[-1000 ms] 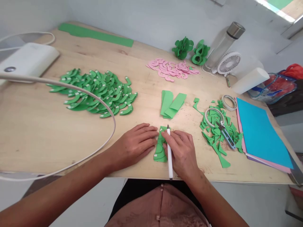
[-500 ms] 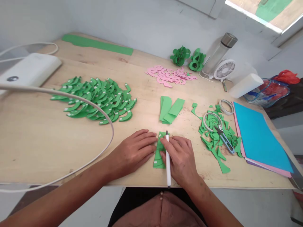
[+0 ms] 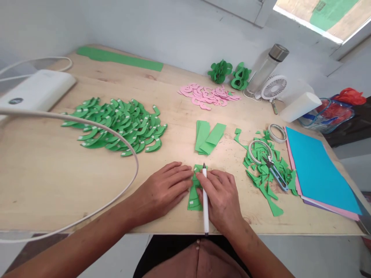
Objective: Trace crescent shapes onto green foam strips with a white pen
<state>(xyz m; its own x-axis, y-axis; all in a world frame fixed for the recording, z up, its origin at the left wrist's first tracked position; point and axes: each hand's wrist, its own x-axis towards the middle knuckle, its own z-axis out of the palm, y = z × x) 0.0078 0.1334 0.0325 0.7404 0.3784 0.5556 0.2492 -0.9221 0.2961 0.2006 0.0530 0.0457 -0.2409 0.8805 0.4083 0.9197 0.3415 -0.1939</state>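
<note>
At the left edge of the table (image 3: 43, 181) a white device (image 3: 37, 90) sits clear of the work area, and its cable (image 3: 129, 146) loops across the near side of a pile of green curved cutouts (image 3: 116, 123). The pile lies well apart from the hands, probably so the pieces are not disturbed. The left hand (image 3: 164, 189) lies palm down with its fingers extended and unclenched. Its fingertips press on the left edge of the green piece (image 3: 193, 199), which lies flat near the front edge of the table; this pressure appears to keep the piece from sliding. The right hand (image 3: 222, 199) has its fingers closed around a pen (image 3: 205, 208), with the tip pointing away from the body at the far end of the piece. Just beyond lie the folded green strips (image 3: 208, 137), and farther back the pink cutouts (image 3: 207, 94). To the right, green scraps (image 3: 266, 173), a tape roll (image 3: 259, 148) and snips (image 3: 276, 175) lie together near the right hand. Beside them lies a stack of sheets with a blue sheet (image 3: 315, 170) on top.
</note>
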